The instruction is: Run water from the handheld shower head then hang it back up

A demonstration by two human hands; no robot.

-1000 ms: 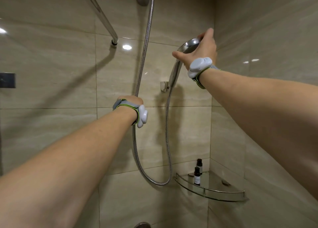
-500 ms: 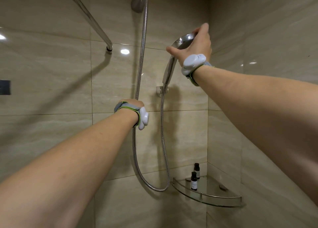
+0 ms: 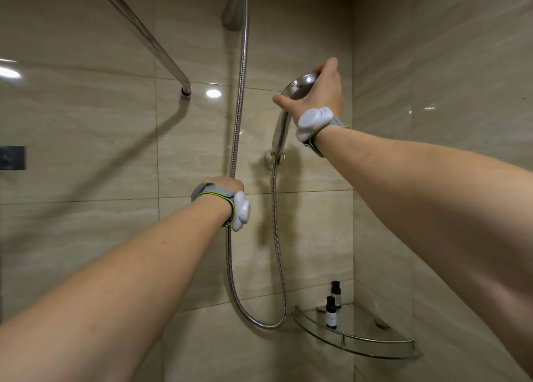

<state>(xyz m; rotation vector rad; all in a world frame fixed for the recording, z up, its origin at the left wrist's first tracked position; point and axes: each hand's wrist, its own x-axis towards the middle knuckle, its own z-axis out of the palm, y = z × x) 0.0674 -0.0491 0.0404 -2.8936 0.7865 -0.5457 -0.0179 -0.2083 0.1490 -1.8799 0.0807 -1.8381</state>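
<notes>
Wall tiles (image 3: 86, 139): glossy beige, faint wavy veining, thin pale grout lines. Shower head (image 3: 300, 86) under the right grip (image 3: 317, 93) and hose (image 3: 239, 107) above the left grip (image 3: 227, 183): mirror chrome; wristbands (image 3: 210, 193): grey, lime-green edging, white pods. Below the right grip, two dark brown bottles (image 3: 331, 312) with black caps and pale labels; clear glass shelf (image 3: 357, 350), chrome rail.

Open tile lay between the hanging hose (image 3: 240, 99) on the left and the shower head (image 3: 284, 116) in its wall bracket (image 3: 271, 159), while low right the glass corner shelf (image 3: 354, 350) and two bottles (image 3: 331, 312) blocked the corner.
</notes>
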